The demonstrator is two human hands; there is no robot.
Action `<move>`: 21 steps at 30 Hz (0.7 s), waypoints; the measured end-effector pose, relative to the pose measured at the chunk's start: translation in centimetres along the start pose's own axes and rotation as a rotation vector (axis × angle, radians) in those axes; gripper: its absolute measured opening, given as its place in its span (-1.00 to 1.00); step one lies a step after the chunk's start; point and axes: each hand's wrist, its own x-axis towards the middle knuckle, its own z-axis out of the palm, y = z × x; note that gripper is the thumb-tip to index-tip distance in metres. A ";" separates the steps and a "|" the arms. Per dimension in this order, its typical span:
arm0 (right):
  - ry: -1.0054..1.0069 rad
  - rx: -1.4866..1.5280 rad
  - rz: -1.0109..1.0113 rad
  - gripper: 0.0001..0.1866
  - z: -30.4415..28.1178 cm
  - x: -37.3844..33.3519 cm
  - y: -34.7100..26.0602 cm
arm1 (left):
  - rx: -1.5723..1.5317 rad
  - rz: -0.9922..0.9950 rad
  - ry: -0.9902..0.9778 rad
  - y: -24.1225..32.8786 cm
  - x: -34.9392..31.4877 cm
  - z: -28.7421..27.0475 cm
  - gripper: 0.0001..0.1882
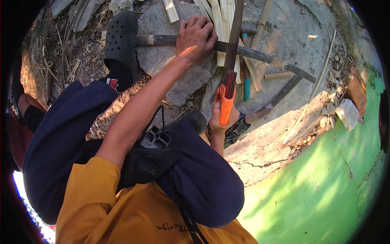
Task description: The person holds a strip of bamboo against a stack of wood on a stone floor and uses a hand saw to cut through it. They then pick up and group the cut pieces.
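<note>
My left hand (196,39) is closed over a dark bamboo pole (254,53), which lies crosswise over the stone ground and bends in this view. In my right hand (221,120) is the orange handle of a hand saw (226,101), its long blade pointing away from me. The blade crosses the pole just right of my left hand. Whether its teeth touch the pole, I cannot tell. A large knife (280,94) with a wooden handle lies right of my right hand, its dark blade reaching toward the pole's right end.
Pale split strips (217,24) lie beyond the pole, near a turquoise tube (246,85). My foot in a black clog (121,40) stands at the pole's left end. A flat stone (178,83) lies below the pole. Right are a white rock (347,114) and a green surface (317,195).
</note>
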 end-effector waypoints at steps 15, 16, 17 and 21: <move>0.100 0.335 0.157 -0.66 0.4 -1.8 0.2 | -0.023 -0.014 0.004 -0.2 0.4 -0.1 -0.88; 0.094 0.443 0.169 -0.51 -0.2 -4.0 0.9 | -0.034 -0.029 -0.017 0.2 0.2 -0.1 -0.88; 0.191 0.577 0.239 -0.44 -0.1 -4.8 -0.1 | -0.026 -0.020 -0.006 0.1 0.1 -0.2 -0.88; 0.005 0.281 0.257 -0.61 -1.2 -0.7 -1.4 | -0.048 -0.018 0.007 0.4 0.4 -0.5 -0.89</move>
